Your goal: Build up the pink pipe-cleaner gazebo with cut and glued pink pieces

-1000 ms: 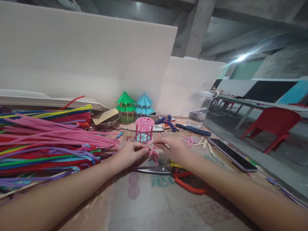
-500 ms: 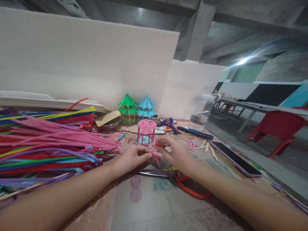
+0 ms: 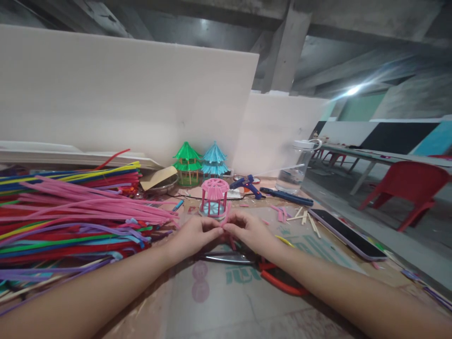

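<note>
My left hand and my right hand meet fingertip to fingertip over the table, both pinching a short pink pipe-cleaner piece that sticks up between them. Just beyond the fingers stands a small pink pipe-cleaner pavilion on a blue base. Under my hands lie scissors with a metal blade and orange-red handles.
A big heap of coloured pipe cleaners fills the left. Green and blue pavilions stand by the white board. A blue glue gun, clear bottle, wooden sticks and a phone lie right. Red chair beyond.
My right hand has come left and closer to my left hand, so the fingertips now touch around the pink piece. The view has shifted slightly.
</note>
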`<state>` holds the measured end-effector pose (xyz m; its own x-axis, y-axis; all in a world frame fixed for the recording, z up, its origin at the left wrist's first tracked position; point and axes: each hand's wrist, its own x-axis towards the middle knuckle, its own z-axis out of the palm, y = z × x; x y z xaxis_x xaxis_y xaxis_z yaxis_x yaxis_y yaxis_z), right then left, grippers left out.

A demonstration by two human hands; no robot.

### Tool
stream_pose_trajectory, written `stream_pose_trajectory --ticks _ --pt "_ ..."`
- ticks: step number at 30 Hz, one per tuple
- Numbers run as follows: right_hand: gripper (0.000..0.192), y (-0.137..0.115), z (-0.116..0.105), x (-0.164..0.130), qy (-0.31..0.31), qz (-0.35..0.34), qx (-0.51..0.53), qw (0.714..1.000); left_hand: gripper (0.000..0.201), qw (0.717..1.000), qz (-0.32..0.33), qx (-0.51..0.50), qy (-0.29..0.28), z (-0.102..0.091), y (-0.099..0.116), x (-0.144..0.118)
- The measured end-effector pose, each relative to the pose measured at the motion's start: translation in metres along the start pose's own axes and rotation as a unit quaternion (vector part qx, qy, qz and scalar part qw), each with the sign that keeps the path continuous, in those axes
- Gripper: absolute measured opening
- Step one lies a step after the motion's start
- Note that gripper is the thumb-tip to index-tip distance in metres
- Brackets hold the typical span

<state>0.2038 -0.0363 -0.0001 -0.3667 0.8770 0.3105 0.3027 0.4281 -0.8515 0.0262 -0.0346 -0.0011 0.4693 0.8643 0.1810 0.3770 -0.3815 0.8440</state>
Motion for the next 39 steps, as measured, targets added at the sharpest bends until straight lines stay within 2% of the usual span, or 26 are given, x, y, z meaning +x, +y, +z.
stream_pose_trajectory --ticks 8,14,25,33,39 --pt "0.011 -0.0059 -0.001 -0.001 0.02 0.007 -0.023 1.0 0.029 1.0 -0.004 0.029 -0.006 -0.0004 -0.0005 -0.0008" --pt "0.01 -0.0045 -0.0007 -0.0008 0.03 0.0 -0.039 0.999 0.028 0.999 0.016 0.043 -0.003 -0.0011 -0.0003 0.0004" --pt "0.011 -0.0092 -0.0003 -0.0032 0.001 0.006 -0.024 1.0 0.031 1.0 -0.008 0.006 0.004 0.0007 -0.001 0.0007" --pt "0.012 -0.0016 -0.0029 -0.0009 -0.007 0.009 -0.01 1.0 0.035 0.999 -0.018 -0.013 -0.034 -0.0012 0.0025 0.0002" --pt "0.014 -0.0006 -0.0043 -0.0007 -0.026 0.019 0.021 0.999 0.036 0.999 -0.025 -0.021 -0.02 0.0001 0.0073 -0.0003"
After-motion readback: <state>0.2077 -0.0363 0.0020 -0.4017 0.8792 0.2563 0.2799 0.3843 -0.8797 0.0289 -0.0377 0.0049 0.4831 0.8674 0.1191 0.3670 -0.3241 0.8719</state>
